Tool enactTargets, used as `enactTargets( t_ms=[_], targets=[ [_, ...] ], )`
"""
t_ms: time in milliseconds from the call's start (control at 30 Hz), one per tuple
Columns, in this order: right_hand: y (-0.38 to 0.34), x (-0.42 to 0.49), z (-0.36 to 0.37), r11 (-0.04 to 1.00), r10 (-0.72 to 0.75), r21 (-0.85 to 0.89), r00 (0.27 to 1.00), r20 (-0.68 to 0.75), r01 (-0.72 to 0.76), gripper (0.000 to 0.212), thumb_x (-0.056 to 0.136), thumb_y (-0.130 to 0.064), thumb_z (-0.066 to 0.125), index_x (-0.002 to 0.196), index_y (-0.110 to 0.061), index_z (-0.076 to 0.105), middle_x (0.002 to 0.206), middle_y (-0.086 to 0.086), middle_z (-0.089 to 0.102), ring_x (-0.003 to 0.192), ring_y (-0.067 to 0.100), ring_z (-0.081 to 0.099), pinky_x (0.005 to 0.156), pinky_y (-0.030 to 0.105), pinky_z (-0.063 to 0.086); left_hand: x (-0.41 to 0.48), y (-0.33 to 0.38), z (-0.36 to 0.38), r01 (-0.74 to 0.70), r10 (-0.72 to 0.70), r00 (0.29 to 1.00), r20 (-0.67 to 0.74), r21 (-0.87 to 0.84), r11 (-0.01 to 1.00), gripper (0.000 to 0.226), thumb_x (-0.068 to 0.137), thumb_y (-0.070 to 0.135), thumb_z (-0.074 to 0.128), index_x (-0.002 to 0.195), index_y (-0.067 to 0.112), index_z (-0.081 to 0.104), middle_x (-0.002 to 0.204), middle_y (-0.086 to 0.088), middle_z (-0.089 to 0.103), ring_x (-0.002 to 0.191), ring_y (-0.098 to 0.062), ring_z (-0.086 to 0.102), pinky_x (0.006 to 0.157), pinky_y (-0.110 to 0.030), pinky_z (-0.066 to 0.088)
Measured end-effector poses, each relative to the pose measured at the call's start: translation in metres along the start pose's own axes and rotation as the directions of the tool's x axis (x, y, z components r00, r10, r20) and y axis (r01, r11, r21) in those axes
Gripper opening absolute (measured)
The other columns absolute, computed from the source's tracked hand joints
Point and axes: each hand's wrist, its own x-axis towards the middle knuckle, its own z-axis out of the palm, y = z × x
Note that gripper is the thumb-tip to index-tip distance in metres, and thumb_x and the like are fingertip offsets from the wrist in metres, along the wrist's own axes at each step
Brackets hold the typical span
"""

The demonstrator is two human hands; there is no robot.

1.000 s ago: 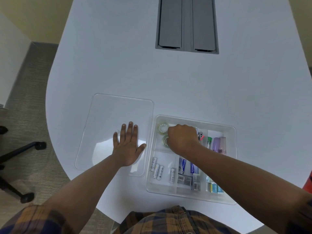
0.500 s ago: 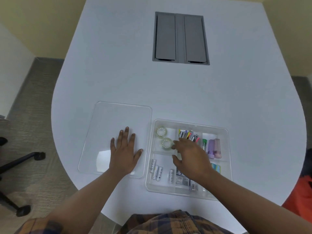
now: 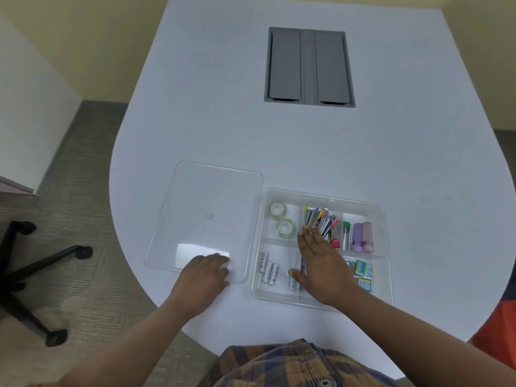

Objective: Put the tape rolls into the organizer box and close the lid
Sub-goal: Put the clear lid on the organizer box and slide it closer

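Observation:
The clear organizer box sits open on the white table, near the front edge. Two clear tape rolls lie in its far-left compartment. The clear lid lies flat on the table just left of the box. My left hand is at the lid's near right corner, fingers curled over the edge. My right hand hovers flat and open over the box's near middle compartments, holding nothing, its fingertips by the pens.
Other compartments hold batteries, pens, coloured tubes and small blue packets. A grey cable hatch is set into the table farther back. A black chair base stands on the floor to the left.
My right hand left the tape compartment, drew back toward me and opened flat. My left hand slid from flat on the lid to its near edge and curled its fingers.

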Motion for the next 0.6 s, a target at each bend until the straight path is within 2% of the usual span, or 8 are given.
enactTargets(
  t_ms=[67,133,267,367,433,600],
  targets=[
    [-0.001,0.000,-0.001,1.000,0.005,0.001,1.000,0.009,-0.005,0.086,0.092,-0.061,0.038,0.151,-0.010,0.003,0.161,0.007,-0.005,0.146,0.019,-0.011,0.119,0.035,0.001,0.001,0.000,0.000,-0.056,0.055,0.998,0.015,0.066,0.996,0.027,0.054,0.007,0.083,0.075,0.016,0.070,0.085,-0.001,0.070,0.066,-0.020,0.065,0.059,-0.026,0.052],
    [-0.001,-0.001,-0.003,1.000,0.008,0.004,1.000,0.009,-0.008,0.086,0.092,-0.060,0.039,0.151,-0.010,0.003,0.161,0.006,-0.005,0.146,0.019,-0.011,0.119,0.034,0.000,0.003,0.000,-0.003,-0.003,0.004,1.000,-0.002,0.051,0.999,0.022,0.060,0.007,0.082,0.073,0.016,0.067,0.076,0.001,0.064,0.055,-0.018,0.057,0.049,-0.024,0.042],
    [-0.003,0.000,-0.004,1.000,0.009,0.022,1.000,0.000,-0.009,0.085,0.092,-0.058,0.042,0.152,-0.010,0.003,0.161,0.006,-0.005,0.146,0.018,-0.010,0.117,0.032,-0.002,0.010,-0.001,-0.011,0.096,-0.097,0.995,-0.029,-0.023,0.995,0.014,0.070,0.021,0.080,0.073,0.017,0.068,0.075,0.002,0.063,0.056,-0.020,0.058,0.047,-0.026,0.042],
    [-0.004,0.000,-0.003,0.999,0.022,0.045,1.000,-0.004,-0.021,0.086,0.091,-0.057,0.043,0.152,-0.011,0.003,0.161,0.005,-0.007,0.147,0.017,-0.008,0.118,0.031,0.000,0.012,-0.002,-0.014,0.054,-0.054,0.999,-0.001,0.004,0.999,0.022,0.068,0.025,0.082,0.061,0.019,0.063,0.066,0.004,0.057,0.053,-0.019,0.055,0.047,-0.025,0.038],
    [-0.004,-0.001,-0.002,0.998,0.024,0.055,1.000,0.004,-0.024,0.086,0.091,-0.056,0.044,0.152,-0.013,0.002,0.160,0.004,-0.008,0.147,0.017,-0.004,0.118,0.032,0.003,0.011,-0.002,-0.015,0.008,-0.009,0.999,0.035,0.020,1.000,0.026,0.063,0.032,0.085,0.061,0.019,0.063,0.066,0.004,0.057,0.053,-0.017,0.055,0.047,-0.023,0.039],
    [-0.002,0.000,-0.001,0.996,0.021,0.091,1.000,-0.012,-0.020,0.085,0.090,-0.056,0.048,0.152,-0.018,0.005,0.160,0.001,-0.010,0.147,0.015,0.002,0.116,0.030,0.004,0.010,-0.001,-0.008,-0.098,0.089,0.993,0.071,0.128,0.987,0.031,0.048,0.006,0.082,0.066,0.020,0.061,0.069,0.002,0.055,0.053,-0.017,0.051,0.048,-0.025,0.041]
  ],
)
